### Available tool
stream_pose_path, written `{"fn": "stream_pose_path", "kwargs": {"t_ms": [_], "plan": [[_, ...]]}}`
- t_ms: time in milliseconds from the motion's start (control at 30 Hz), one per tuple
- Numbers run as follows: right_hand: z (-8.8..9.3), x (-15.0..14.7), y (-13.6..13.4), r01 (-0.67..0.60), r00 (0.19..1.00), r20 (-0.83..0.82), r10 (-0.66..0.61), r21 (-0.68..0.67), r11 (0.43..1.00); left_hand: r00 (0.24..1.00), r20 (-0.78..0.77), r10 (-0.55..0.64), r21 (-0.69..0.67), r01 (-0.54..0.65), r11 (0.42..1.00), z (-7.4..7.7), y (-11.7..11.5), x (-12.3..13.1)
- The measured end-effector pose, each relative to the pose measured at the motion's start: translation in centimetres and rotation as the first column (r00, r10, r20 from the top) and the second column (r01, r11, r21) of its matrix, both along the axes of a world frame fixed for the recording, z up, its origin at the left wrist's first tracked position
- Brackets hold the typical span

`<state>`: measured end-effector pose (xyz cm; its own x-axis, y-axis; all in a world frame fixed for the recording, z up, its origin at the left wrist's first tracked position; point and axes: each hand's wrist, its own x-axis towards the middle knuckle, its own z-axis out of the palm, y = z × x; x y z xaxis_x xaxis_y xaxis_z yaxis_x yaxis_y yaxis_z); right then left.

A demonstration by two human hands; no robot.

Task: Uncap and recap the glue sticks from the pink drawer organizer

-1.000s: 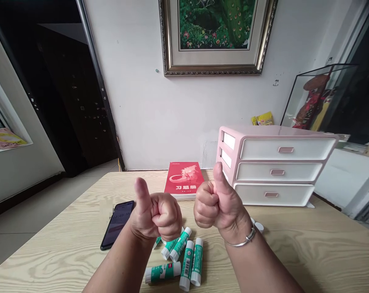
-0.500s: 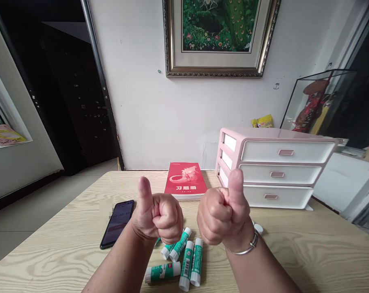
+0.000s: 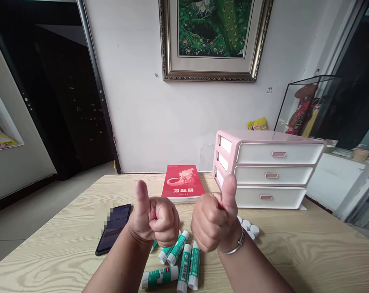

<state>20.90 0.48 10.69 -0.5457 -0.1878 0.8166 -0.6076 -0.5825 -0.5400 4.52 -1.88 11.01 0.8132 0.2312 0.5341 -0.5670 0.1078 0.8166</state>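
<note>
My left hand (image 3: 157, 219) is raised over the table with its fingers curled into a fist and its thumb pointing up. My right hand (image 3: 213, 219) makes the same thumbs-up beside it, a silver bangle (image 3: 235, 248) round the wrist. Nothing shows in either fist. Below and between them lie several green-and-white glue sticks (image 3: 184, 266), partly covered by my left hand. Small white round caps (image 3: 254, 230) sit in a cluster behind my right wrist, some of them hidden.
A phone (image 3: 113, 230) with a timer lies left of my left forearm. Behind the hands is a red book (image 3: 183, 183). A pink and white drawer unit (image 3: 274, 177) stands at the back right of the wooden table (image 3: 294, 248), near the wall.
The view has shifted slightly, so the scene sits a little lower and to the left. More white caps show beside my right wrist. Both hands keep their thumbs-up shape.
</note>
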Motion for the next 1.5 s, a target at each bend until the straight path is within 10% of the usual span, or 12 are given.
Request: {"fn": "stream_pose_path", "kwargs": {"t_ms": [1267, 1400, 1500], "plan": [[0.1, 0.7, 1.2, 0.204, 0.956, 0.217, -0.198, -0.006, 0.979, 0.997, -0.006, 0.083, -0.061, -0.083, 0.995, -0.1, 0.6, -0.2], [0.4, 1.1, 1.5, 0.534, 0.707, 0.464, -0.534, 0.145, 0.833, 0.945, -0.099, 0.313, -0.01, -0.315, 0.949, -0.6, 1.4, -0.5], [0.3, 1.5, 1.4, 0.803, 0.262, 0.555, -0.789, 0.329, 0.498, 0.677, -0.273, 0.684, 0.197, -0.656, 0.728, -0.9, 2.0, -0.5]]}}
